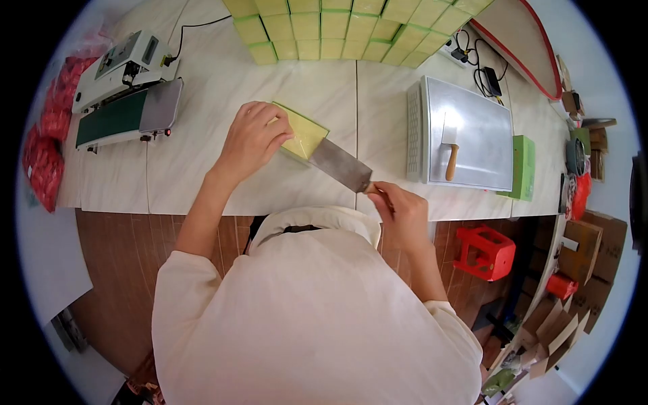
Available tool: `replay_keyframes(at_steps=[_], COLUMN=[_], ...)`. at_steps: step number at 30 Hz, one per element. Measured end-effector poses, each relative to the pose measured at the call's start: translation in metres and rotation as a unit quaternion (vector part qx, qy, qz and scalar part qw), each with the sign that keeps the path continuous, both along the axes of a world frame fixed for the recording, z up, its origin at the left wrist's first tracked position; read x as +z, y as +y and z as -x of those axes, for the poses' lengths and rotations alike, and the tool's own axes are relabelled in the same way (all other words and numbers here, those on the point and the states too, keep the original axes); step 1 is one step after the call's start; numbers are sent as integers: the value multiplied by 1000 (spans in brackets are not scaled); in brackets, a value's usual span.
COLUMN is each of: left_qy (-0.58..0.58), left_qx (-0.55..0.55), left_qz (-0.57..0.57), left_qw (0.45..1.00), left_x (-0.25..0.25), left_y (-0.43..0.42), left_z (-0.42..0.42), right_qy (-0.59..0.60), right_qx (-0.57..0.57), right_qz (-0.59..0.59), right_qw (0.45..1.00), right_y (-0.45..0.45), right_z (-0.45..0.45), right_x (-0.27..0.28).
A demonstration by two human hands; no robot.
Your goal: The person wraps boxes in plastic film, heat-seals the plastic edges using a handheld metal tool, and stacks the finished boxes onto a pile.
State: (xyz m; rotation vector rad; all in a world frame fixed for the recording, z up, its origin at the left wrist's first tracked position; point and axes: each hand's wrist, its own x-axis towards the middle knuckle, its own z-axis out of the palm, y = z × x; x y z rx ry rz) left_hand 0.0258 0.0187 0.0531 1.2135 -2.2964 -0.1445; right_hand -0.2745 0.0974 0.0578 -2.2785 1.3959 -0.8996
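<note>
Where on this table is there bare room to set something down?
The table is bare between the white machine and the left hand, and between the stacked boxes and the metal-topped unit. It is crowded behind that unit, around the adapter, and at front middle, where the yellow pack and the scraper in the right hand are.

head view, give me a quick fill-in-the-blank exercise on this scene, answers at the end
1. The person's ____ hand holds the scraper by its handle.
2. The hand nearest the yellow-green piece is the ____ one.
3. The plastic stool on the floor is ____ in colour.

Missing words: right; left; red
</note>
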Motion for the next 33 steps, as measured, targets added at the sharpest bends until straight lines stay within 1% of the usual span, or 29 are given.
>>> replay_keyframes(at_steps=[3, 7, 9, 11, 12, 14, 16, 18, 20, 21, 23, 25, 31, 33], left_qy=[-2, -14, -20, 13, 12, -37, -43, -49, -87, -86, -34, -33, -39, -42], left_qx=[-6, -12, -9, 28, 29, -7, -1, 4, 19, 19, 42, 43, 47, 48], left_qz=[2, -3, -12, -47, -46, -11, -4, 2, 89, 88, -9, -9, -12, -13], left_qw=[1000, 1000, 1000, 998, 998, 999, 999, 999, 992, 992, 999, 999, 998, 998], left_x=[-1, -2, -13, -33, -27, -9, -7, -12, -24, -21, -10, -11, -12, -11], left_y=[-5, -12, -14, -17, -18, -19, -18, -20, -22, -22, -21, -21, -20, -19], left_z=[0, 2, 1, -3, -1, 7, 8, 4, -3, -2, 1, -1, -5, -7], right_qy=[-30, -60, -107, -99, -90, -83, -58, -58, -56, -43, -30, -30, -20, -6], right_qx=[-53, -54, -24, -6, 13, 22, 31, 25, 19, 12, 6, -5, 4, 3], right_qz=[-95, -132, -145, -140, -137, -121, -108, -114, -119, -110, -103, -81, -73, -93], right_qw=[994, 988, 983, 985, 986, 989, 992, 992, 991, 993, 994, 996, 997, 996], right_y=[7, 5, 4, -1, -4, -11, -18, -23, -27, -29, -33, -38, -54, -57], right_z=[11, 5, -4, -11, -14, -19, -23, -26, -27, -28, -31, -33, -34, -34], right_x=[6, 6, 1, -1, -3, -7, -8, -9, -9, -7, -7, -10, -12, -7])
